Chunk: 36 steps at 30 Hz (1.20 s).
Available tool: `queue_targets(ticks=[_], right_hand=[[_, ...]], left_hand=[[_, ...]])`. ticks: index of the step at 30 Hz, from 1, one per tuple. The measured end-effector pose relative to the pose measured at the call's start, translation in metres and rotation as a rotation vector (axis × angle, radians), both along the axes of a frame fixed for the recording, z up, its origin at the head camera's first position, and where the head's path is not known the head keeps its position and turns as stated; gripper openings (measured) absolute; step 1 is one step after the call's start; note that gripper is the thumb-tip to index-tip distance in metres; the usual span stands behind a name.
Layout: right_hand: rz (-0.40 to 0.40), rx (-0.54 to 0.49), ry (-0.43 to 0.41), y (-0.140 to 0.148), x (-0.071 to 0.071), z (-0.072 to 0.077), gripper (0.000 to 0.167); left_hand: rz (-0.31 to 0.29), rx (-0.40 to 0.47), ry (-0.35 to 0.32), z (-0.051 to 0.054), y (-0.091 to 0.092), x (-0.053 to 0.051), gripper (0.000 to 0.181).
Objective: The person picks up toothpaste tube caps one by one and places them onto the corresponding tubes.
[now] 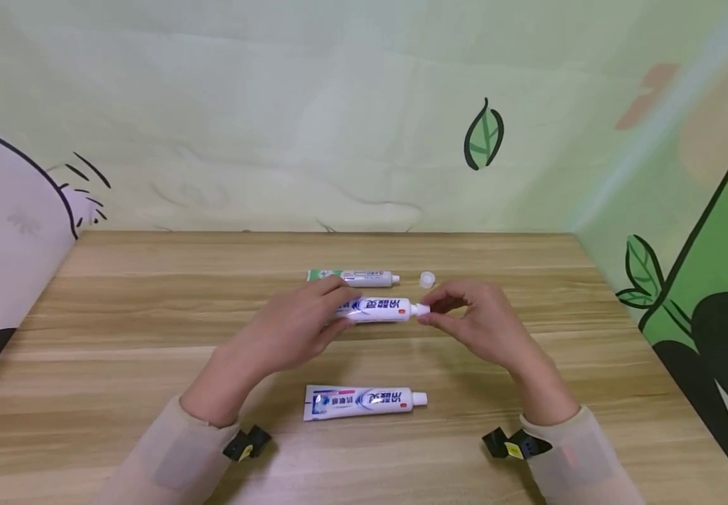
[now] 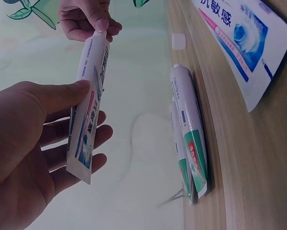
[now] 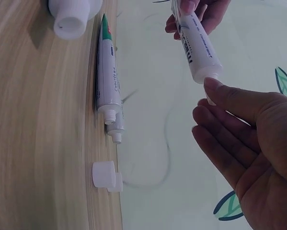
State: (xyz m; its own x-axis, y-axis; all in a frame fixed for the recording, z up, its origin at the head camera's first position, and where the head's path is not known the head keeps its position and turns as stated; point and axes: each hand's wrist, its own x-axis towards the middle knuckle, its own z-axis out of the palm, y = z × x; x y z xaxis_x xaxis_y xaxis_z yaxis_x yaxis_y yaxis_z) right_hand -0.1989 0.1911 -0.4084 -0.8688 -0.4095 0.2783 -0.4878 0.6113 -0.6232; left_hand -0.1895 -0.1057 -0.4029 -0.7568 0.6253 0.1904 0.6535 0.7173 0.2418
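Note:
My left hand holds a white and blue toothpaste tube above the table, its thumb on one side and fingers behind. The thumb and fingers of my right hand pinch the white cap at the tube's right end. Whether the cap is loose from the neck, I cannot tell. Nearer to me lies a second white and blue tube, capped, with its cap end pointing right. Behind the hands, two green and white toothpaste tubes lie side by side with bare threaded necks.
Two loose white caps stand by the necks of the green and white tubes. The wood-grain table meets a pale green wall with painted leaves at the back. Each sleeve carries a small black camera.

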Motion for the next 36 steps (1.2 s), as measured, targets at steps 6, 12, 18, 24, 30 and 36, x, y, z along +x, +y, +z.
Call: queue_targets(ticks=[6,12,18,24,30,36], right_hand=[[0.009,0.002,0.017,-0.0003,-0.0002,-0.0001,0.016],[0.032,0.011,0.023,-0.0003,-0.0006,0.0,0.016],[0.047,-0.002,0.05,-0.0007,-0.0002,-0.0008,0.016],[0.053,-0.045,0.06,-0.0018,0.0008,-0.0011,0.018],[0.047,-0.097,0.051,-0.0012,-0.0005,-0.0022,0.017],[0.026,-0.121,0.04,-0.0002,-0.0022,-0.0062,0.017]], left_hand=[[-0.016,0.008,0.022,0.0016,0.0003,-0.0002,0.04],[-0.011,-0.009,0.033,0.0025,0.0006,0.0009,0.04],[-0.017,-0.007,0.059,0.0024,0.001,0.0003,0.04],[-0.029,0.005,0.067,0.0045,0.0004,0.0006,0.039],[-0.033,0.018,0.086,0.005,-0.0006,0.0003,0.039],[-0.033,0.028,0.087,0.0051,-0.0009,0.0006,0.039]])
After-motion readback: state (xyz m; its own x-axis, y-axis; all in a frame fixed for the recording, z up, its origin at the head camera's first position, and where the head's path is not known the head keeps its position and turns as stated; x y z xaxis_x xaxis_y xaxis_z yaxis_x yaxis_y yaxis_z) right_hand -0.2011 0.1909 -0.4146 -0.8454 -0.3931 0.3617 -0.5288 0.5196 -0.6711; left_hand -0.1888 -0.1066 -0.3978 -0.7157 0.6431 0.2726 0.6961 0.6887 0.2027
